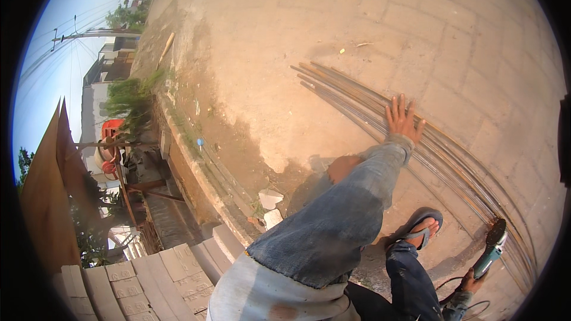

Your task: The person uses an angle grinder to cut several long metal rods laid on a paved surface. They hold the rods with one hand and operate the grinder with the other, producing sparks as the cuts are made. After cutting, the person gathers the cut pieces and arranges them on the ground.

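Note:
My left hand [404, 120] lies with fingers spread over a bundle of several long, thin rusty steel rods [339, 82] on the pavement. Its arm, in a denim sleeve, reaches up from the lower middle. At the lower right, my right hand [473, 280] is closed on a teal angle grinder [490, 254] with a dark disc and a cord. The disc is at the rods, with a small orange patch beside it that I cannot make out clearly. My sandalled foot [423, 230] rests beside the rods, left of the grinder.
A concrete kerb [201, 176] runs along a ditch at the left. Stacked grey blocks [143, 282] stand at the lower left. Beyond are an orange cement mixer [112, 130], a brown canopy [47, 190] and bushes. Pieces of broken white slab [270, 198] lie near the kerb.

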